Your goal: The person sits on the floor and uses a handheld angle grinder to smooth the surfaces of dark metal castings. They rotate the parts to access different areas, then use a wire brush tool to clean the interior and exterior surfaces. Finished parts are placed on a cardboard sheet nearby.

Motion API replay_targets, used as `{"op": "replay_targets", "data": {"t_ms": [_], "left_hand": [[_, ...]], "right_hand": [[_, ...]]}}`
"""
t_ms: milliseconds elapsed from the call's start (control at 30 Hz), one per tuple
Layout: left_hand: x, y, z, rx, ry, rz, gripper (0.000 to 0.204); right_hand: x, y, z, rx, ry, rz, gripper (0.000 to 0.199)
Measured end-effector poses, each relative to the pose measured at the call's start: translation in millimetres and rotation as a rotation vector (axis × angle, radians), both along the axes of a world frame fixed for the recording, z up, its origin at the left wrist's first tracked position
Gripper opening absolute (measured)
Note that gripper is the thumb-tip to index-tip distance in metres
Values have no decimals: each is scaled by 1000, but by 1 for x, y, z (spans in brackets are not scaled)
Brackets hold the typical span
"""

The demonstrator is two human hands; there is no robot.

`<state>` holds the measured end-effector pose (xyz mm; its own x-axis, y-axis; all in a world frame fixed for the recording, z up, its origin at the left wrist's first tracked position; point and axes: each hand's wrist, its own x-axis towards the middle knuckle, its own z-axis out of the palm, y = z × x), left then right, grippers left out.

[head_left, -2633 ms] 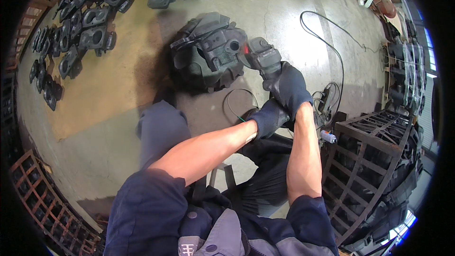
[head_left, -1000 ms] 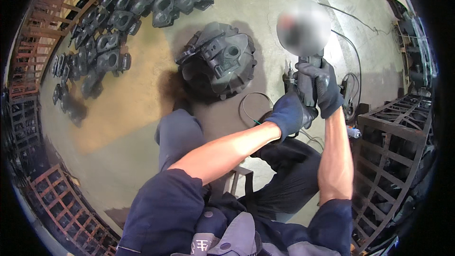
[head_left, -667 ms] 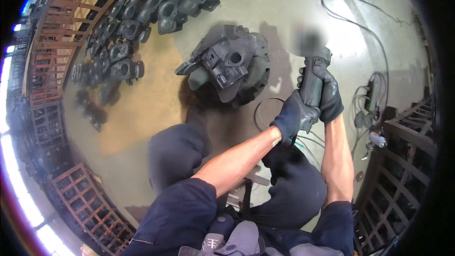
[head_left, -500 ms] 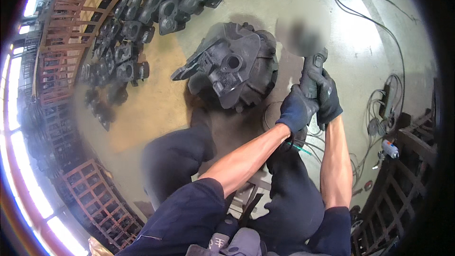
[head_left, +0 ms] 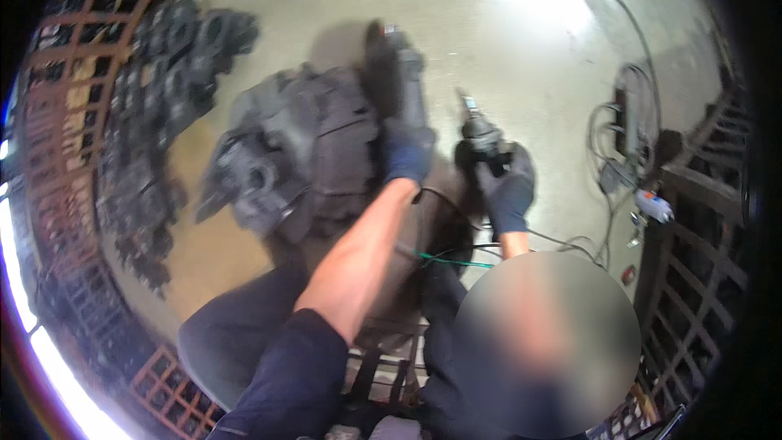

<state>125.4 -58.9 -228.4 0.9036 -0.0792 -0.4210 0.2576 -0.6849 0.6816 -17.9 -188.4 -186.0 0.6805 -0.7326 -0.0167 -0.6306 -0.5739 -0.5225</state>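
My left hand, in a dark glove, is closed around the body of an angle grinder, dark and smeared by motion. The grinder stands just right of a big dark metal casting with a round hole in its side. In my gloved right hand is a second power tool, a black straight grinder. Its narrow shiny tip points away from me, above the floor. The fingers wrap its rear part, and a cable seems to trail near the wrist. A round blur covers my right forearm.
Rows of dark metal castings lie on the floor at left, beside brown slatted crates. Black cables and a power strip are at right, near a white-and-blue bottle-like item and a dark rack. A green cord crosses between my legs.
Both hands were together on one tool; now they are apart, each with its own. My left hand has moved left, toward the casting. The view has shifted.
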Motion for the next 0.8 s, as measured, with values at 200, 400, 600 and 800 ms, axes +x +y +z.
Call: {"op": "replay_targets", "data": {"t_ms": [200, 400, 600, 800], "left_hand": [[3, -6, -4, 64, 137, -34, 48], [-11, -13, -17, 146, -34, 72, 64], [-39, 33, 40, 1, -127, -170, 36], [-14, 67, 193, -118, -350, -883, 16]], "right_hand": [[29, -10, -14, 103, 208, 13, 67], [32, -9, -22, 263, 186, -24, 61], [13, -5, -58, 21, 109, 33, 53], [22, 4, -45, 261, 4, -16, 45]]}}
